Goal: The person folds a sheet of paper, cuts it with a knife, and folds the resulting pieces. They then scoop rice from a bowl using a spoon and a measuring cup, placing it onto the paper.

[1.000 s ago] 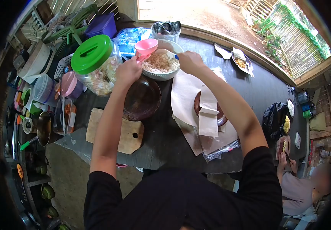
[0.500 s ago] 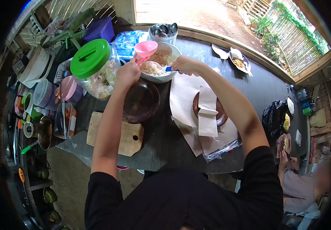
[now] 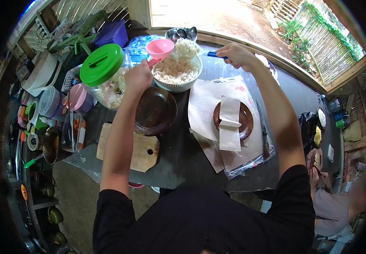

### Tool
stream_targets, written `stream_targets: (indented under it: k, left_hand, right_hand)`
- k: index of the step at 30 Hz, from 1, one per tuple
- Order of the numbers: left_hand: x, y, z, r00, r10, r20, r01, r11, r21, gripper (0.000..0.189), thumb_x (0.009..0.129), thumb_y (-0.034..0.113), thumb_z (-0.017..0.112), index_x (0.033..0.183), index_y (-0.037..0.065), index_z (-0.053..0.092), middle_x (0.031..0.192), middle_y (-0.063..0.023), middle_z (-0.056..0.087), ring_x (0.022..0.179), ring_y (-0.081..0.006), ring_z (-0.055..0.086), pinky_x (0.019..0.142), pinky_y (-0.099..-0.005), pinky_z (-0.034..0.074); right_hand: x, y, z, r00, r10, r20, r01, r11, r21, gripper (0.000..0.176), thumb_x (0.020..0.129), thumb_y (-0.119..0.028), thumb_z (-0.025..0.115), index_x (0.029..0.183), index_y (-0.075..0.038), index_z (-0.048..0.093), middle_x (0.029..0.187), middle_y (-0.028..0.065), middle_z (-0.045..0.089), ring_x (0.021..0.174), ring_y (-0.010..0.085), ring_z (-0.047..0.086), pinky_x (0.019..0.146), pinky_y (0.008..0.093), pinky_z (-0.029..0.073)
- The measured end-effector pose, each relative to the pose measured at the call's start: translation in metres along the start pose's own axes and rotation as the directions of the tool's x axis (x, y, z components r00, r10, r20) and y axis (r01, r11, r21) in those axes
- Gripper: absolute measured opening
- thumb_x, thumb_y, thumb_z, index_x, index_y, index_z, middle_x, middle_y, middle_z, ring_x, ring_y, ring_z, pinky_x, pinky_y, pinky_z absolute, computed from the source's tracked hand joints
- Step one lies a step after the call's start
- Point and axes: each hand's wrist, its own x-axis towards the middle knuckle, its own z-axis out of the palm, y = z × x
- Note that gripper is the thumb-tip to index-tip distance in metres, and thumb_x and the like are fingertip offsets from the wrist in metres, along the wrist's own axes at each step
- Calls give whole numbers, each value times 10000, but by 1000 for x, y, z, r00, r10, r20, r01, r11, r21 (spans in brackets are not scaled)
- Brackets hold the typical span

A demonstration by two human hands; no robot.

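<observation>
My left hand (image 3: 138, 77) grips the handle of a small pink cup (image 3: 160, 48), held beside the rim of a white bowl (image 3: 177, 86) full of cooked rice (image 3: 175, 70). My right hand (image 3: 238, 55) holds a blue-handled spoon (image 3: 211, 54) lifted above the bowl, with a heaped lump of rice (image 3: 186, 47) on it next to the pink cup. A dark brown plate (image 3: 155, 110) lies just in front of the bowl. To its right, brown paper (image 3: 204, 106) covers a second brown plate (image 3: 246, 120) with folded paper strips on top.
A clear jar with a green lid (image 3: 102, 63) stands left of the bowl. A wooden cutting board (image 3: 142, 154) lies near the front edge. Containers, a pan (image 3: 49, 144) and cups crowd the left. Another person (image 3: 333, 203) sits at the lower right.
My right hand dug the spoon into the rice, then lifted it up and to the right with a heap of rice. The left hand kept the pink cup nearly still.
</observation>
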Motion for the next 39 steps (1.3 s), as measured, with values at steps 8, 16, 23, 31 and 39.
stream_targets:
  k: [8, 16, 23, 31, 39]
  left_hand:
    - [-7, 15, 2, 996, 88, 9, -88, 995, 50, 326, 979, 333, 515, 1040, 36, 634, 926, -171, 732, 868, -387, 716, 753, -519, 551]
    - [-16, 14, 8, 996, 80, 25, -81, 996, 37, 343, 1012, 340, 455, 1073, 55, 637, 947, -173, 729, 880, -368, 716, 751, -523, 542]
    - [-18, 6, 17, 994, 107, 19, -108, 993, 50, 340, 1008, 336, 458, 1074, 51, 631, 962, -164, 731, 881, -371, 717, 771, -532, 536]
    - [-13, 3, 26, 999, 28, 30, -28, 999, 22, 281, 971, 257, 477, 1062, 48, 643, 959, -185, 732, 887, -389, 717, 784, -525, 546]
    - [-13, -1, 25, 1000, 18, 25, -17, 999, -32, 287, 959, 259, 480, 1071, 44, 633, 940, -200, 725, 886, -403, 705, 780, -540, 535]
  right_hand:
    - [5, -12, 29, 983, -113, -145, 98, 989, -110, 384, 959, -237, 615, 1291, -47, 650, 680, 38, 600, 507, 120, 488, 448, 287, 401]
    - [-17, -29, 66, 768, -592, -244, 253, 631, -734, 340, 943, -162, 547, 1258, -88, 653, 888, 194, 726, 806, 354, 721, 749, 481, 570]
    - [-10, -18, 70, 760, -640, -115, 318, 520, -793, 374, 932, -67, 564, 1302, -97, 614, 1042, 211, 705, 883, 359, 709, 760, 468, 571]
    - [22, 12, 86, 859, -468, -206, 154, 621, -769, 200, 884, -73, 512, 941, 0, 690, 944, 242, 717, 885, 390, 721, 787, 479, 577]
    - [43, 16, 131, 888, -457, -46, 310, 671, -674, 204, 897, -100, 517, 990, -50, 692, 965, 218, 718, 923, 389, 703, 788, 497, 554]
